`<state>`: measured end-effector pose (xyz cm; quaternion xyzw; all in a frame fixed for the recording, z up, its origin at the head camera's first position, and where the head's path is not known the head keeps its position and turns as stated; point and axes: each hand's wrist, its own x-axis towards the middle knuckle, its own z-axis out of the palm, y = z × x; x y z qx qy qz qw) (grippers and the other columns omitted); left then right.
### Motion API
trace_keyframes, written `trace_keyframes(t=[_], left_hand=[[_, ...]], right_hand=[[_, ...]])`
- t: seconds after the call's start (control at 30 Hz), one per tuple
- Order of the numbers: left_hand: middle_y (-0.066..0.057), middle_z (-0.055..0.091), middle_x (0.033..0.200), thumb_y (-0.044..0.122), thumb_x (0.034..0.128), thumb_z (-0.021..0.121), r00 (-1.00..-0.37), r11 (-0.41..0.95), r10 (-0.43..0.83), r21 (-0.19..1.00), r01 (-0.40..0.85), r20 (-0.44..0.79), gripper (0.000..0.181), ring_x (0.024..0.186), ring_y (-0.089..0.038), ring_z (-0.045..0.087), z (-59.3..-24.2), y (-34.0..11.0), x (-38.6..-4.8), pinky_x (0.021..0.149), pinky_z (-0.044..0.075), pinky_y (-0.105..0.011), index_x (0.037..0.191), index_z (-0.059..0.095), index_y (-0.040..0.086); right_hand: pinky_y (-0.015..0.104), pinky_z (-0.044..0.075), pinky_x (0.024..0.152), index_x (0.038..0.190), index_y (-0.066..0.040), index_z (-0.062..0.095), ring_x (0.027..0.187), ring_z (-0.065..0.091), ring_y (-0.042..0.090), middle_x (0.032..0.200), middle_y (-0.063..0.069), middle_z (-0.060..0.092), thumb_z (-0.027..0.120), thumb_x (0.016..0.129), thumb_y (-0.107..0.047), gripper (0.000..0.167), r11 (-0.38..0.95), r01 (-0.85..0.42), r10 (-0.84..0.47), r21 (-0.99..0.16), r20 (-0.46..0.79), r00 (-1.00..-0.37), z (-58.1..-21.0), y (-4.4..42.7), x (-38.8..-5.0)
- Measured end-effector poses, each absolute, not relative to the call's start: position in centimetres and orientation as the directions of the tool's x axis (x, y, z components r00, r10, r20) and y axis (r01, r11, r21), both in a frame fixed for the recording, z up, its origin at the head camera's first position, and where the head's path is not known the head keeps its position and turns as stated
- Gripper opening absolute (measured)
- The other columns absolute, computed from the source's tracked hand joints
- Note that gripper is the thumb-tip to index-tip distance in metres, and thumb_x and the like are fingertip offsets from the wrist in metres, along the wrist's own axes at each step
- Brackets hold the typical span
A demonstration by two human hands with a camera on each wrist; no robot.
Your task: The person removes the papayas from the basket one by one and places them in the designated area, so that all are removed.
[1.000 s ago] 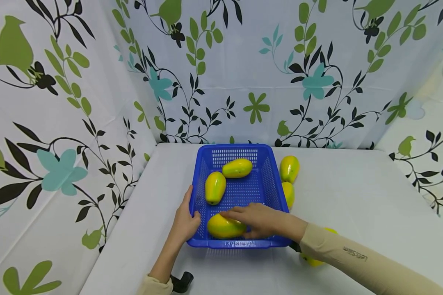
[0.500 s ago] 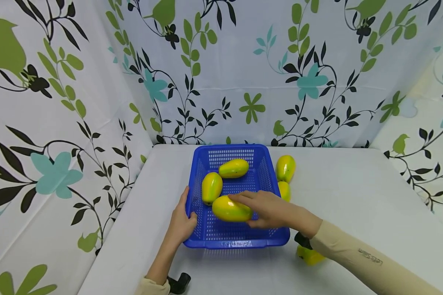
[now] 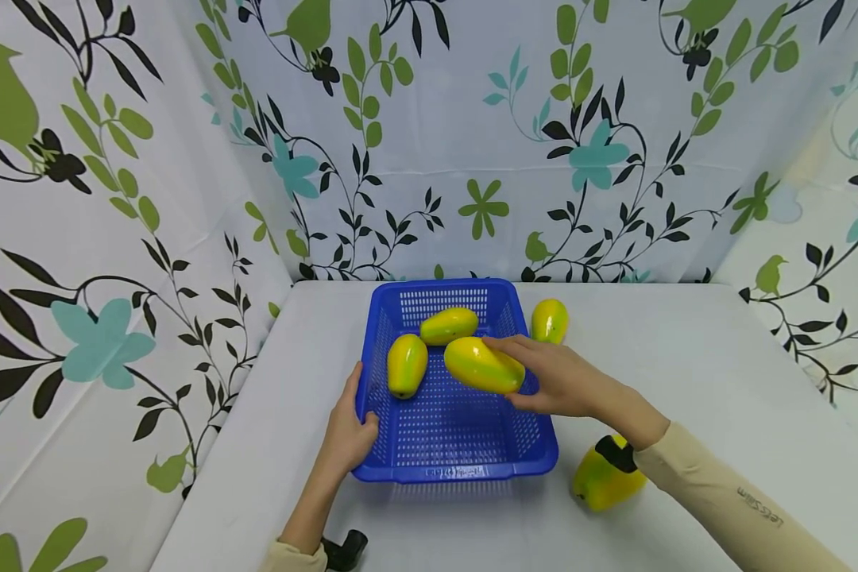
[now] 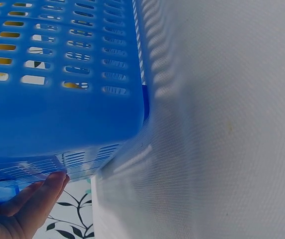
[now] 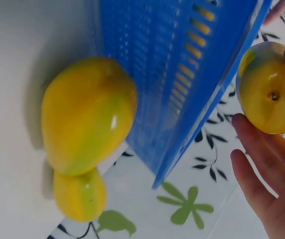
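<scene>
My right hand (image 3: 572, 377) grips a yellow-green mango (image 3: 482, 365) between thumb and fingers. It holds the fruit raised over the right part of a blue plastic basket (image 3: 457, 474). In the right wrist view the blunt end of the held mango (image 5: 272, 94) faces the camera. My left hand (image 3: 350, 425) holds the basket's left rim, thumb on the inner side, fingers along the outer wall. Two more mangoes lie inside the basket, one at its left (image 3: 407, 365) and one toward the back (image 3: 449, 326).
Outside the basket's right wall sits a mango (image 5: 87, 114) with another mango (image 5: 80, 194) beyond it; the head view shows only the far one (image 3: 549, 321). A further mango (image 3: 604, 481) lies near my right wrist. Patterned curtains (image 3: 415, 159) surround the white table (image 3: 686, 357).
My right hand has lifted the mango from the near end of the basket and carried it up, away from me and to the right. My left hand keeps its hold on the rim.
</scene>
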<state>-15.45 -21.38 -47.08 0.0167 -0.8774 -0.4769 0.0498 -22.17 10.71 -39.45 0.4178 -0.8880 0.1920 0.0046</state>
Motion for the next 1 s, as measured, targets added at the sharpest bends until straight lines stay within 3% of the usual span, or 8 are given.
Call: trace_keyframes(t=[0.4,0.6,0.77,1.0], left_hand=[[-0.025,0.023,0.158,-0.010,0.0851,0.048,-0.995,0.551,-0.078,0.835,0.012,0.066,0.079,0.143,-0.047,0.024,-47.0,-21.3,-15.4,0.111,0.024,-0.062,0.156,0.016,0.001],[-0.025,0.023,0.158,-0.011,0.0852,0.047,-0.995,0.555,-0.079,0.832,0.006,0.060,0.079,0.143,-0.047,0.025,-46.8,-21.4,-15.4,0.110,0.024,-0.062,0.157,0.016,0.001],[-0.025,0.022,0.159,-0.011,0.0855,0.046,-0.995,0.554,-0.078,0.832,0.009,0.062,0.078,0.143,-0.047,0.024,-47.0,-21.4,-15.4,0.111,0.024,-0.062,0.156,0.016,0.001],[-0.025,0.022,0.159,-0.011,0.0853,0.046,-0.995,0.551,-0.077,0.834,0.008,0.061,0.078,0.143,-0.046,0.024,-46.9,-21.3,-15.4,0.112,0.023,-0.061,0.156,0.016,0.000]], right_hand=[[0.051,0.054,0.090,0.149,-0.009,0.040,0.107,0.062,0.029,0.134,0.013,0.058,0.082,0.078,-0.018,0.083,0.670,-0.655,-0.599,-0.349,0.267,-0.755,-39.2,15.9,-23.6],[0.052,0.056,0.083,0.150,-0.005,0.038,0.099,0.060,0.029,0.129,0.018,0.058,0.080,0.080,-0.020,0.083,0.774,-0.533,-0.468,-0.341,0.259,-0.845,-41.2,18.6,-23.6],[0.051,0.057,0.074,0.147,-0.002,0.041,0.088,0.058,0.028,0.120,0.020,0.061,0.079,0.080,-0.022,0.080,0.816,-0.474,-0.391,-0.332,0.288,-0.874,-43.1,20.4,-23.9],[0.056,0.055,0.074,0.146,0.004,0.039,0.091,0.060,0.038,0.120,0.029,0.058,0.078,0.081,-0.027,0.081,0.862,-0.351,-0.255,-0.365,0.286,-0.924,-44.7,21.7,-25.0]])
